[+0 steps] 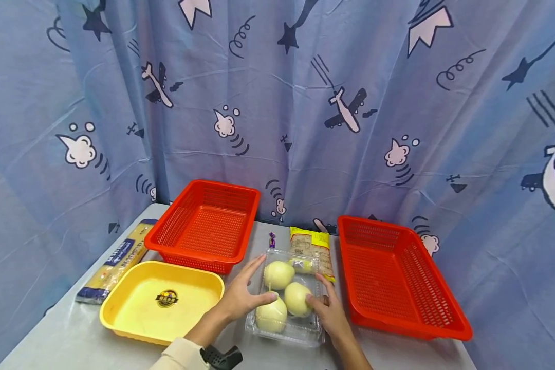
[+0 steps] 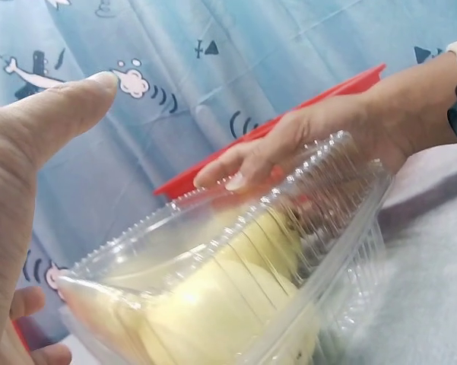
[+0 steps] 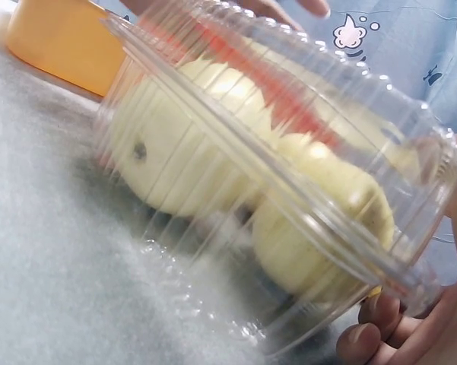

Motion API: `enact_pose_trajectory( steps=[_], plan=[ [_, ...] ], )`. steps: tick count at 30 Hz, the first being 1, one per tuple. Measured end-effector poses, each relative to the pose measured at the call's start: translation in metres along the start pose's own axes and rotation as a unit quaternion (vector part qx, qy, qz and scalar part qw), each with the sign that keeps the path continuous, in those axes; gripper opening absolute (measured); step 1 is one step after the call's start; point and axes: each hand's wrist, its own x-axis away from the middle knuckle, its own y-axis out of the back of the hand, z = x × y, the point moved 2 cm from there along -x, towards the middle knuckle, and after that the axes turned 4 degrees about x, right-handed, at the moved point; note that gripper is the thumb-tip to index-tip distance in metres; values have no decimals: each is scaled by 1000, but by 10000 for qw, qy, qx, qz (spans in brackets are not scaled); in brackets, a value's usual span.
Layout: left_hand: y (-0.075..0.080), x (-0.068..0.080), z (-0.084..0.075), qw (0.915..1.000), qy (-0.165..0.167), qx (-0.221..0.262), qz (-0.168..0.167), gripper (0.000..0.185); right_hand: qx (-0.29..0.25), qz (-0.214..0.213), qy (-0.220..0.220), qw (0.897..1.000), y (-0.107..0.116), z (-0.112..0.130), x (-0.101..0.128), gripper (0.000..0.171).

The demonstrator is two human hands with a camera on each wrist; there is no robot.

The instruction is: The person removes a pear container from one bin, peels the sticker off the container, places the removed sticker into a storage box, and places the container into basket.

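Resting on the grey table (image 1: pixel 65 339) between two red baskets, a clear clamshell box (image 1: pixel 287 329) of pale yellow fruit. Thin, springy and slick, likely bottom-heavy; best gripped low at both sides. Flanked by left hand (image 1: pixel 242 300), flat with thumb over lid, and right hand (image 1: pixel 328 311), fingers curled round rim.

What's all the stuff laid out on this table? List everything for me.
Clear plastic box: one, transparent, table centre, between both hands.
Pears: three large plus a smaller one, pale yellow, inside the box.
Red baskets: two, one rear centre, one at right.
Yellow tray: one, front left.
Spaghetti pack: one, yellow and blue, far left.
Snack packet: one, yellow, behind the box.
Small purple item: one, too small to identify.
Curtain: blue, aeroplane print, backdrop.
Left hand: rests on the box.
Right hand: at the box's right edge.
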Motion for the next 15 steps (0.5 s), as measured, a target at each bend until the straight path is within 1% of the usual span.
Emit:
enact_pose_trajectory(
  steps=[1,4,6,8,11,15],
  plan=[
    [-1,-1,2,10000,58,-56,-48,88,5,-10,-3,10000,0,0,0,66],
    [-5,-3,7,9994,194,-231,-196,89,-13,36,-40,10000,1,14,7,66],
    [-7,-4,9,9990,263,-256,-250,89,-50,66,-81,9999,1,15,7,66],
    [-9,-5,12,9988,310,-260,-282,89,-53,80,-96,9999,1,14,7,66],
    [-12,-6,15,9985,380,-270,-296,89,-69,21,-27,10000,0,1,1,67],
    [-15,-9,19,9972,563,-385,-309,90,-54,-50,80,9999,-1,0,2,67]
  ],
)
